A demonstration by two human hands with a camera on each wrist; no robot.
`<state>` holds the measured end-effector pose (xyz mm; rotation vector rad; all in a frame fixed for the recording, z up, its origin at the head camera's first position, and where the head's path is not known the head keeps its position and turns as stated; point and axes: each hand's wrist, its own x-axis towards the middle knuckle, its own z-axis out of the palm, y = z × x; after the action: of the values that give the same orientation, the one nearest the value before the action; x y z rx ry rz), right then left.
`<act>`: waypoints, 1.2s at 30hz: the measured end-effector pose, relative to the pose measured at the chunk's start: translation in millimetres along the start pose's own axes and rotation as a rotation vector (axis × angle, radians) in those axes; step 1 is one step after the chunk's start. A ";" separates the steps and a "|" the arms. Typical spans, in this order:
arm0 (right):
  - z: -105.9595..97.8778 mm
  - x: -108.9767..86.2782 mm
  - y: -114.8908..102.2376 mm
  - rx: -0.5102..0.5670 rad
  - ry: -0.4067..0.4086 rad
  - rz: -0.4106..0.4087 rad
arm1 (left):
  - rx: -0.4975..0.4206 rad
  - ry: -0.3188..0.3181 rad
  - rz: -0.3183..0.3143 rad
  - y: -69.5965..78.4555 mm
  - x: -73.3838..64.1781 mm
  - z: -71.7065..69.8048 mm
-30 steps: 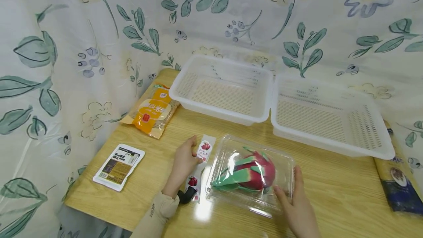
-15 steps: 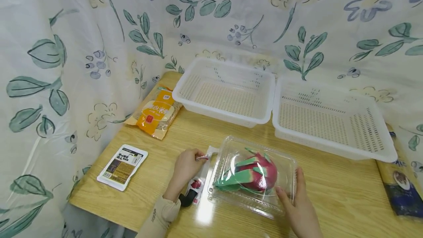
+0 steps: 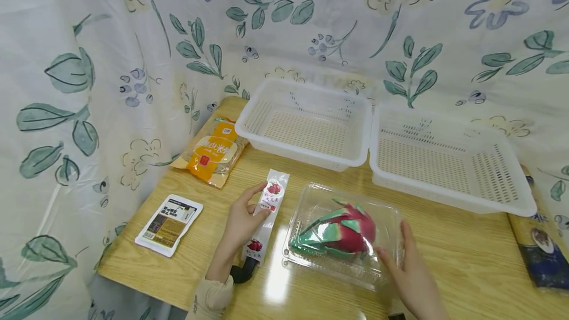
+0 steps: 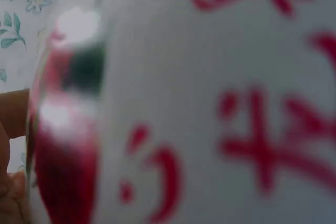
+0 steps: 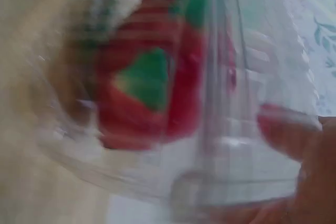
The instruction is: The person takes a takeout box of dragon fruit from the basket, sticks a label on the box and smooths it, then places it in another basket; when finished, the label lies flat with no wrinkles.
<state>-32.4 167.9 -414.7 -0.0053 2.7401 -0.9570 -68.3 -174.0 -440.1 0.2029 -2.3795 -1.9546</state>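
Observation:
My left hand (image 3: 242, 219) pinches the upper part of a shiny white strip of labels (image 3: 264, 232) printed with red dragon fruit and red characters. In the left wrist view the strip (image 4: 168, 77) fills most of the picture, blurred, with part of a hand at the left edge. To its right sits a lidded clear plastic box (image 3: 331, 274). Inside lies a red dragon fruit (image 3: 355, 236) with green scales. My right hand (image 3: 411, 275) grips the box's right end. The right wrist view shows the thumb (image 5: 286, 132) against the clear wall.
Two white plastic baskets (image 3: 302, 154) (image 3: 449, 196) stand side by side at the back. An orange food bag (image 3: 213, 152) lies left of them, with a white-edged packet (image 3: 169, 225) nearer the front. A dark blue bag (image 3: 544, 256) lies at the right.
The far end of the label strip, bent over in my left fingers half a second ago, now extends straight with its print showing. My right hand stays at the box.

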 end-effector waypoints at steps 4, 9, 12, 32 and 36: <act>-11.7 4.2 -12.0 -0.011 0.075 -0.061 | -0.021 -0.092 0.092 8.2 -9.5 -1.6; -23.2 -0.5 -45.5 0.059 0.245 -0.179 | -0.098 -0.139 0.195 18.6 -21.9 -0.8; -19.3 -7.3 -76.3 0.111 0.271 -0.267 | -0.147 -0.128 0.249 25.6 -29.0 3.1; 50.7 23.4 -151.5 0.504 0.293 -0.588 | -0.272 -0.242 0.496 40.9 -56.1 24.9; 53.8 25.6 -150.5 0.499 0.285 -0.633 | -0.397 -0.214 0.531 40.0 -53.5 23.1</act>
<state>-56.4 14.6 -368.7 -0.7336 2.6921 -1.9152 -20.9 -136.6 -403.3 -0.6143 -1.8124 -2.1726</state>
